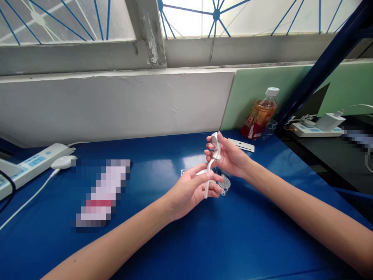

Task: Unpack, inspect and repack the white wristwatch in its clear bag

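Head view: a glossy blue tabletop [247,237] spreads below both hands, smooth and lightly reflective.
Power strip: well left of the left hand, a long white block [35,166] with pale-blue socket panels.
Rounded plug: beside that strip, a smooth white plug [62,162] trailing a thin cable.
Pixelated slab: nearer the left hand, a long pale shape [107,184] with a reddish band, its detail masked.
Left hand: the left hand [190,186] grasps the lower stem between thumb and fingers.
White piece: held between both hands, a slim white piece [216,153] with a rounded head, greyish round face, bent neck and straight lower end.
Clear plastic: transparent, rounded bits [225,182] just beyond the left fingertips.
Right hand: the right hand [233,155] grasps the rounded head with its fingertips.
Slotted plate: behind the right hand, a flat white plate [246,146] with a narrow dark slot.
Bottle: farther behind the right hand, a see-through bottle [260,116], ribbed white cap, orange-red wrap.
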Demonstrator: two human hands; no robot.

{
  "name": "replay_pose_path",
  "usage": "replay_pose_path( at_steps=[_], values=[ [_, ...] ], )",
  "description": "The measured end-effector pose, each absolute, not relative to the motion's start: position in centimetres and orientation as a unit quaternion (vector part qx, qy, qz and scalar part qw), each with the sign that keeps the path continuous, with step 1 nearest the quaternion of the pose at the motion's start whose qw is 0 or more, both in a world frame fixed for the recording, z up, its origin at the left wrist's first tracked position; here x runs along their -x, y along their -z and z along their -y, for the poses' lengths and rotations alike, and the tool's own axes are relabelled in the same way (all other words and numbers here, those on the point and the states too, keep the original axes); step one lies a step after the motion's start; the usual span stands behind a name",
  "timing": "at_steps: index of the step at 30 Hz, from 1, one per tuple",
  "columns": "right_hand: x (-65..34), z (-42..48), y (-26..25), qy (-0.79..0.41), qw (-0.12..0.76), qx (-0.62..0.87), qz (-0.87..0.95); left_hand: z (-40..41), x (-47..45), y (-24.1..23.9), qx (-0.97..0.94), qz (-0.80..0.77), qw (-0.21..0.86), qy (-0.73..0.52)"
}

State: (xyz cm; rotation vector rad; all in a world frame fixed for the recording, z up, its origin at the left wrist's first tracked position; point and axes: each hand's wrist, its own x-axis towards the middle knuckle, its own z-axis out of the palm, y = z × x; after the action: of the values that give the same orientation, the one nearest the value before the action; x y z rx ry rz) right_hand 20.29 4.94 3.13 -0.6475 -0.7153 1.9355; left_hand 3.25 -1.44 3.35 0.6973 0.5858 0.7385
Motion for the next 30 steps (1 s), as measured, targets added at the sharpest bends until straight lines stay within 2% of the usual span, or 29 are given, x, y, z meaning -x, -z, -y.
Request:
replay_pose_path(
  at_steps=[4,14,23,30],
  values=[
    [-19.9,-4.8,-2.8,-0.761,0.492,0.300,0.299,1.7,-3.4,-3.0,-0.348,-0.287,0.837,-0.309],
    [-20.5,-4.2,-3.9,-0.825,0.372,0.226,0.361,1.8,-4.0,-3.4,-0.317,-0.303,0.832,-0.341],
    [-20.8,-4.7,-3.4,-0.831,0.372,0.205,0.360,1.5,-3.4,-2.8,-0.334,-0.267,0.860,-0.279],
    [-20.8,-4.9,-3.3,-0.838,0.370,0.208,0.342,1.2,-3.3,-3.0,-0.314,-0.255,0.871,-0.277]
  ],
)
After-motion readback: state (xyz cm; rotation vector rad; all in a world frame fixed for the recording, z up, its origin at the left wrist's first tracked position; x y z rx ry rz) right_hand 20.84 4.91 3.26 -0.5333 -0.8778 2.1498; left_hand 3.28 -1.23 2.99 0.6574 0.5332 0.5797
